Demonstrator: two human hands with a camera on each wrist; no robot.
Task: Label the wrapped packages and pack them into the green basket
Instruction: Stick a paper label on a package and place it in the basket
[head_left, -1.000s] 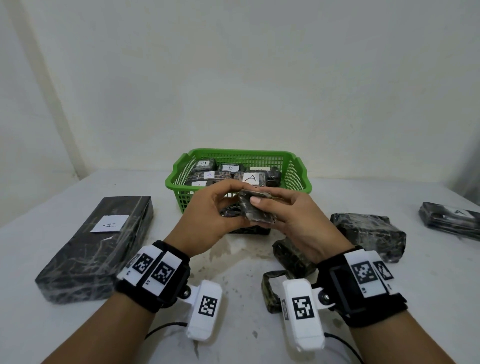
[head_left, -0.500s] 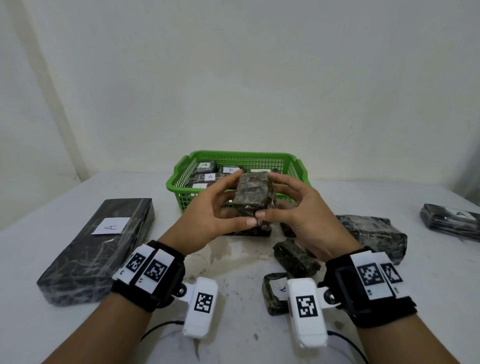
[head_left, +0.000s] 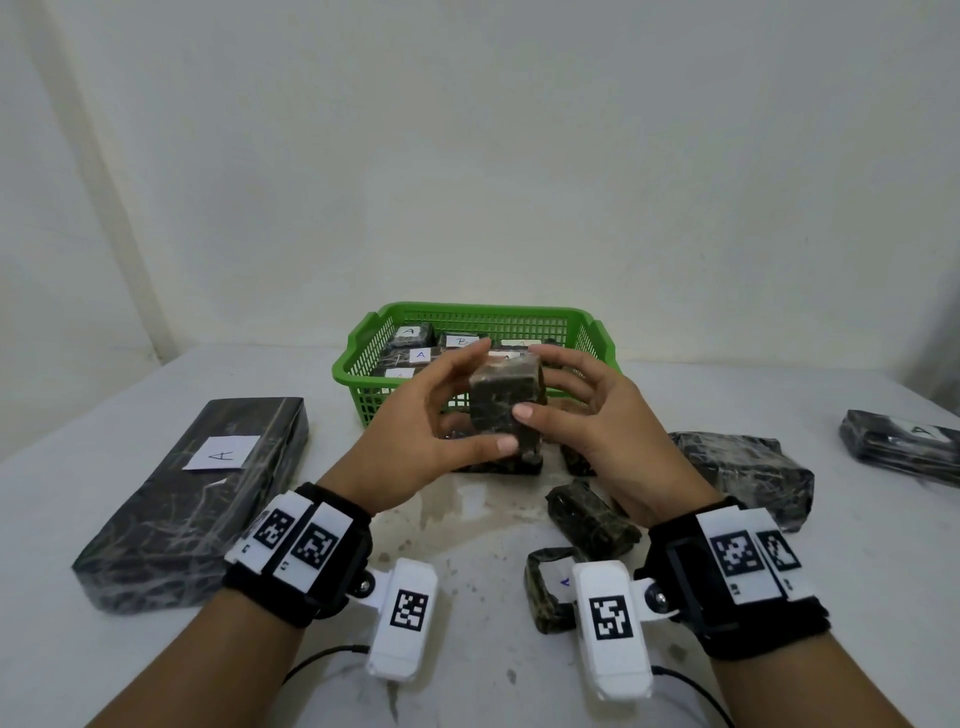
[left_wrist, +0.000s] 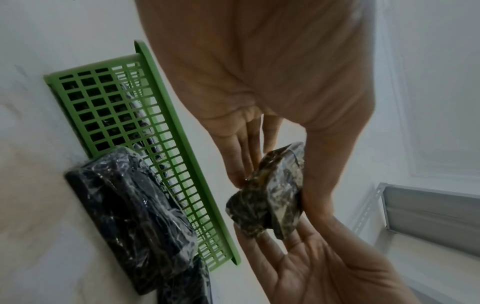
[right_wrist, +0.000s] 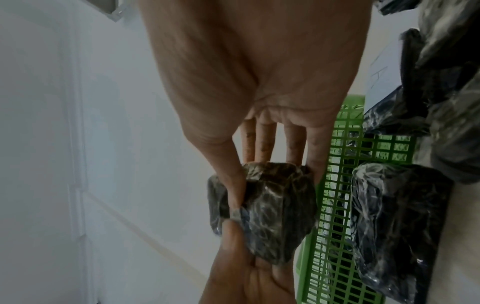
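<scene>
Both hands hold a small dark wrapped package (head_left: 506, 405) upright in the air, just in front of the green basket (head_left: 488, 310). My left hand (head_left: 488, 397) pinches it between the thumb below and the fingers behind. My right hand (head_left: 535, 387) grips its right side, thumb on the front face. In the left wrist view the package (left_wrist: 270, 197) sits between my left hand (left_wrist: 278, 174) and the right palm. The right wrist view shows the package (right_wrist: 270, 209) under my right thumb. Several labelled packages lie in the basket.
A long wrapped package labelled A (head_left: 197, 499) lies at the left. A bulky wrapped package (head_left: 748, 473) and a flat labelled one (head_left: 904, 447) lie at the right. Small packages (head_left: 592, 514) sit near my right wrist, another (head_left: 498, 462) below the hands.
The package went from lying flat and low between my hands to standing upright. Both hands have risen slightly with it, toward the basket.
</scene>
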